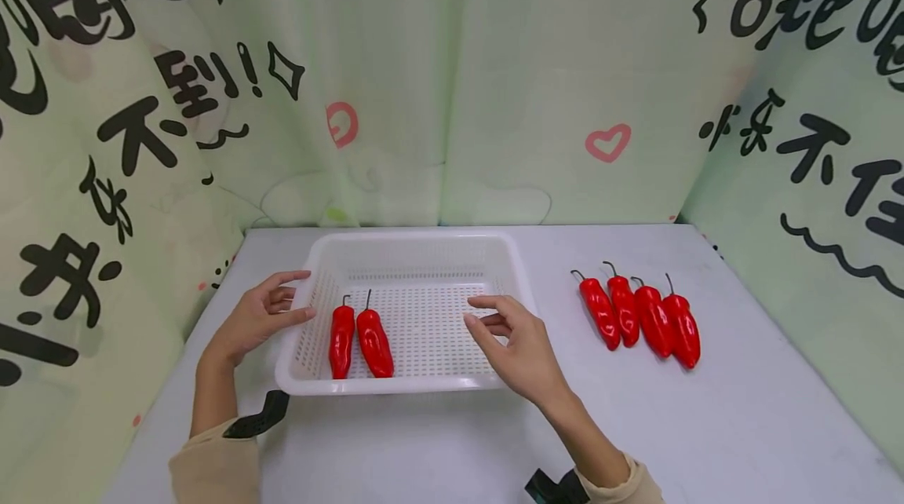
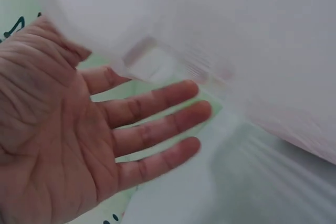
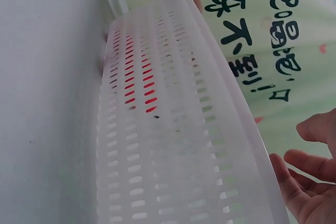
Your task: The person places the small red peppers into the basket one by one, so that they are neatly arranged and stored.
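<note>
A white perforated plastic basket [image 1: 438, 385] sits on the table, with two red peppers [image 1: 375, 343] lying side by side in its left part. My left hand [image 1: 257, 318] is at the basket's left rim, thumb and forefinger reaching over it. In the left wrist view, the fingers [image 2: 163, 129] extend beside the basket wall, apart from one another. My right hand [image 1: 519, 347] hovers over the basket's right side, fingers loosely bent and holding nothing. From the right wrist, the basket's slotted wall [image 3: 157, 145] shows red through its holes, with the fingers beyond the rim.
Several red peppers [image 1: 653, 319] lie in a row on the table to the right of the basket. Pale green curtains [image 1: 523, 80] with black lettering and pink hearts enclose the white table [image 1: 395, 449] at the back and sides.
</note>
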Action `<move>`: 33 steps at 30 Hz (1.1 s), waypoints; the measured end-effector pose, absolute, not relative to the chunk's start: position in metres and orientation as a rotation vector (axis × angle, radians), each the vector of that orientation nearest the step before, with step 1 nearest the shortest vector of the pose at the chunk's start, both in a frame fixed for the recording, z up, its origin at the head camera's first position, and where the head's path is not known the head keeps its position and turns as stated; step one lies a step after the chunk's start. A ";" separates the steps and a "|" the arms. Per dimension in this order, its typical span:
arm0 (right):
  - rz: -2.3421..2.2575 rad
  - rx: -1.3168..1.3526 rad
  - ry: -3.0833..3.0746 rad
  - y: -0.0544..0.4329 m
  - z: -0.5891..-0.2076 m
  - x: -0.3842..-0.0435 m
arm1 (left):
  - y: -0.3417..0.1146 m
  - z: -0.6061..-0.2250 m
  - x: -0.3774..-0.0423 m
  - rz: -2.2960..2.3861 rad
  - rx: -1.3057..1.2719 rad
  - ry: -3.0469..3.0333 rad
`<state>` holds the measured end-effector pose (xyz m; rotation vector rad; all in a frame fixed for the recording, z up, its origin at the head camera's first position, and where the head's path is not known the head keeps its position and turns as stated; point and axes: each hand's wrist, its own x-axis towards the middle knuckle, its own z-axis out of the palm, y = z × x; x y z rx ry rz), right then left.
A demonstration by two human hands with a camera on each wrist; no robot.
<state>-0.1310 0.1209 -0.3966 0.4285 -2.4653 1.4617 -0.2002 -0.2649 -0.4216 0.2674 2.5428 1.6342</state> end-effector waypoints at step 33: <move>1.225 0.230 -2.459 0.191 -0.396 -0.112 | -0.264 -0.424 -0.205 1.619 0.271 2.504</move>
